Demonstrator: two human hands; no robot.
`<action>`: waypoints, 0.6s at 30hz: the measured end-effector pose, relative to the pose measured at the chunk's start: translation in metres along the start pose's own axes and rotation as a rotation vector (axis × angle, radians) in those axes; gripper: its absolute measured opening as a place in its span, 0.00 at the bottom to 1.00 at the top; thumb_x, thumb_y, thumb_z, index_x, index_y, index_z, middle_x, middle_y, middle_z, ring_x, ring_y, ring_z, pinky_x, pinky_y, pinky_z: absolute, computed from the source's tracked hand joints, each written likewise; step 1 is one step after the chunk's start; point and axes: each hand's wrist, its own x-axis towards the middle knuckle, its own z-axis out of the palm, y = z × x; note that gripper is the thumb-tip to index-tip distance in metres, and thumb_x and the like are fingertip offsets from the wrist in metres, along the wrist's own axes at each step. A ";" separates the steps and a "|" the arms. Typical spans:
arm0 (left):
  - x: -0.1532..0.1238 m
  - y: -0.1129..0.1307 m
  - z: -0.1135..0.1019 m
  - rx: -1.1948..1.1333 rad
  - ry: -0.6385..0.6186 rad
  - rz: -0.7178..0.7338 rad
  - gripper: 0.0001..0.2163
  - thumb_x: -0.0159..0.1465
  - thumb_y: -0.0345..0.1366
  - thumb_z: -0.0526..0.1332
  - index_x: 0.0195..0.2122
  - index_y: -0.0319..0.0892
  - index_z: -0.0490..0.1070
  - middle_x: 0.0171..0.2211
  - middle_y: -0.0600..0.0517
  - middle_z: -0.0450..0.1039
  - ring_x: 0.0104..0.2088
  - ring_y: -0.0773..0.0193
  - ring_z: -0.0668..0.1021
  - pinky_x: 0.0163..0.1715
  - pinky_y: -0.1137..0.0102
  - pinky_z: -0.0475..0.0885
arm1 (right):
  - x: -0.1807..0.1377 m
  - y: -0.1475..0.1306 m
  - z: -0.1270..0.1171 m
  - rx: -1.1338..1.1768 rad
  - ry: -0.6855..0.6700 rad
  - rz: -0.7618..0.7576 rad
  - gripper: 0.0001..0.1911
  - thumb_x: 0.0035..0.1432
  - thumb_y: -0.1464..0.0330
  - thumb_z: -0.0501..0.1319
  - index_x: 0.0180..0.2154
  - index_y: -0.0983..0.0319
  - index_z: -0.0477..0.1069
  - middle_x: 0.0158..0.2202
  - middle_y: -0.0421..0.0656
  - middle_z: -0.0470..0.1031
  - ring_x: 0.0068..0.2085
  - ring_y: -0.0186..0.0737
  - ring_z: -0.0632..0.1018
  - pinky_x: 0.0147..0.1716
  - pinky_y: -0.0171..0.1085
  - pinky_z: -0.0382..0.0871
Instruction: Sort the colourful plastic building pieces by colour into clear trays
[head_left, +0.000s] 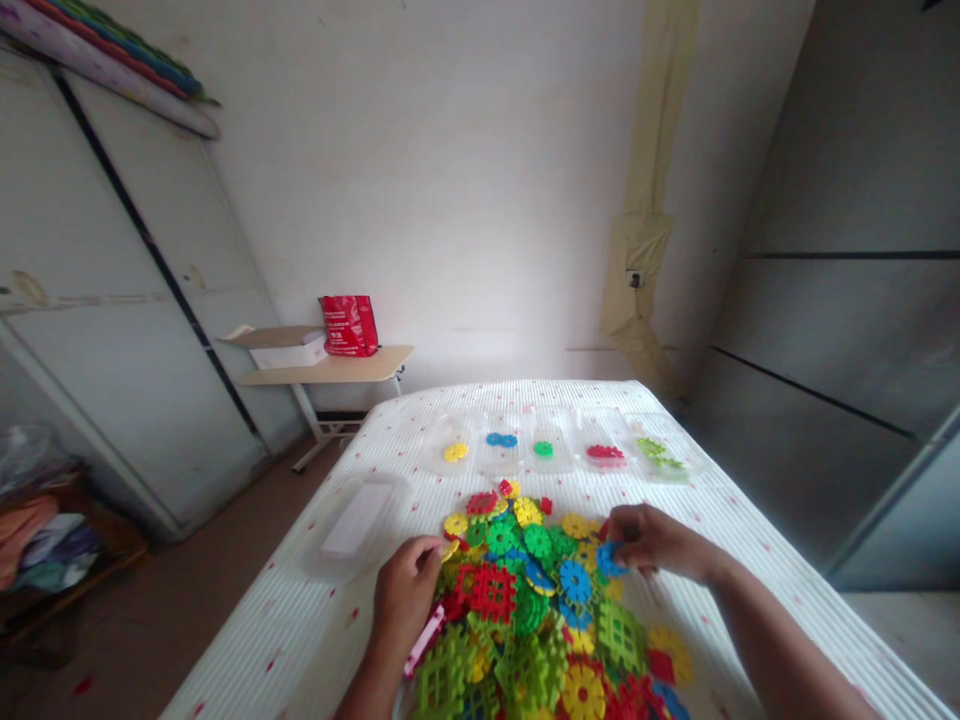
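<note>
A heap of plastic interlocking pieces in red, yellow, green and blue spreads over the near part of the table, with a red square lattice piece (487, 592) near its middle. My left hand (407, 590) is at the heap's left side, finger and thumb closed on a yellow disc piece (450, 550). At the heap's right edge, my right hand (656, 542) pinches a blue flower-shaped disc (609, 560). Beside my left wrist lies a pink strip (424, 640). Light green lattice pieces (621, 637) lie at the front of the heap.
Beyond the heap stands a row of clear trays (501, 462) holding small groups of yellow, blue, green, red and light green pieces. A clear lidlike container (352, 525) lies left. A side table (352, 370) bears a red bag (349, 326) and a box (287, 350).
</note>
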 end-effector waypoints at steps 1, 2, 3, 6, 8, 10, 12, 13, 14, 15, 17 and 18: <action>0.000 0.001 0.000 -0.004 0.001 -0.008 0.11 0.56 0.41 0.54 0.30 0.43 0.75 0.31 0.52 0.78 0.34 0.61 0.78 0.37 0.71 0.70 | -0.001 -0.001 -0.004 0.051 0.008 -0.005 0.09 0.43 0.65 0.60 0.26 0.62 0.61 0.19 0.33 0.63 0.17 0.26 0.63 0.17 0.29 0.54; 0.000 0.002 0.000 -0.008 0.003 -0.014 0.12 0.56 0.41 0.54 0.30 0.43 0.75 0.30 0.52 0.78 0.33 0.61 0.78 0.37 0.71 0.70 | -0.002 -0.001 -0.007 0.085 0.029 -0.016 0.11 0.43 0.64 0.61 0.26 0.62 0.62 0.19 0.33 0.64 0.17 0.26 0.63 0.17 0.29 0.54; 0.000 0.002 0.000 -0.011 0.004 -0.016 0.12 0.56 0.41 0.54 0.29 0.43 0.75 0.30 0.52 0.78 0.33 0.61 0.78 0.37 0.71 0.70 | 0.000 -0.001 -0.009 0.107 0.058 -0.029 0.12 0.44 0.63 0.61 0.27 0.62 0.63 0.18 0.33 0.64 0.17 0.26 0.63 0.17 0.29 0.54; 0.000 0.003 -0.001 -0.018 0.004 -0.018 0.12 0.56 0.40 0.53 0.30 0.43 0.75 0.31 0.52 0.78 0.34 0.61 0.78 0.37 0.70 0.70 | 0.012 -0.006 -0.010 0.140 0.157 -0.065 0.13 0.44 0.61 0.62 0.29 0.63 0.64 0.16 0.33 0.65 0.17 0.26 0.64 0.17 0.29 0.55; 0.000 0.003 -0.001 -0.019 0.008 -0.010 0.12 0.56 0.40 0.53 0.30 0.43 0.75 0.31 0.51 0.78 0.34 0.61 0.78 0.37 0.70 0.70 | 0.026 -0.015 -0.007 0.136 0.206 -0.093 0.13 0.43 0.62 0.62 0.29 0.63 0.65 0.16 0.33 0.66 0.17 0.27 0.65 0.17 0.29 0.56; 0.000 0.003 -0.001 -0.018 0.010 0.000 0.12 0.56 0.40 0.53 0.29 0.43 0.75 0.30 0.51 0.78 0.34 0.61 0.78 0.37 0.70 0.70 | 0.044 -0.029 -0.003 0.116 0.259 -0.127 0.11 0.43 0.64 0.62 0.28 0.63 0.65 0.15 0.33 0.66 0.17 0.27 0.66 0.17 0.29 0.57; -0.001 0.003 -0.001 -0.016 0.009 0.002 0.12 0.56 0.40 0.53 0.29 0.43 0.74 0.30 0.51 0.78 0.33 0.61 0.78 0.37 0.70 0.70 | 0.064 -0.047 0.002 0.082 0.352 -0.150 0.08 0.44 0.67 0.61 0.28 0.63 0.66 0.14 0.33 0.66 0.17 0.27 0.66 0.17 0.29 0.57; -0.001 0.003 -0.001 -0.015 0.010 0.002 0.12 0.56 0.40 0.53 0.29 0.43 0.74 0.30 0.51 0.78 0.33 0.61 0.78 0.36 0.70 0.70 | 0.076 -0.056 0.005 0.066 0.406 -0.148 0.06 0.44 0.68 0.60 0.27 0.63 0.66 0.14 0.33 0.66 0.17 0.27 0.66 0.16 0.29 0.57; -0.001 0.002 -0.001 -0.017 0.012 0.001 0.12 0.56 0.40 0.53 0.29 0.43 0.74 0.30 0.51 0.78 0.33 0.61 0.78 0.36 0.70 0.70 | 0.087 -0.064 0.007 0.049 0.454 -0.141 0.05 0.44 0.70 0.60 0.27 0.63 0.66 0.14 0.34 0.66 0.16 0.27 0.67 0.16 0.28 0.57; -0.001 0.002 0.000 -0.021 0.017 0.003 0.11 0.56 0.39 0.53 0.29 0.43 0.74 0.29 0.51 0.78 0.33 0.61 0.78 0.36 0.70 0.70 | 0.099 -0.072 0.010 0.040 0.483 -0.138 0.04 0.44 0.71 0.60 0.27 0.63 0.66 0.14 0.34 0.66 0.17 0.27 0.67 0.16 0.28 0.58; -0.001 0.001 0.001 -0.036 0.027 0.007 0.11 0.56 0.39 0.54 0.28 0.43 0.74 0.29 0.52 0.78 0.33 0.61 0.78 0.36 0.70 0.70 | 0.120 -0.083 0.016 0.035 0.514 -0.140 0.04 0.44 0.73 0.59 0.28 0.63 0.66 0.16 0.35 0.69 0.18 0.28 0.69 0.17 0.28 0.61; 0.000 0.000 0.001 -0.042 0.030 0.008 0.10 0.56 0.38 0.54 0.28 0.43 0.74 0.29 0.52 0.78 0.33 0.62 0.77 0.36 0.70 0.70 | 0.129 -0.086 0.019 0.037 0.521 -0.145 0.05 0.44 0.74 0.59 0.29 0.63 0.66 0.19 0.36 0.71 0.19 0.28 0.71 0.18 0.28 0.62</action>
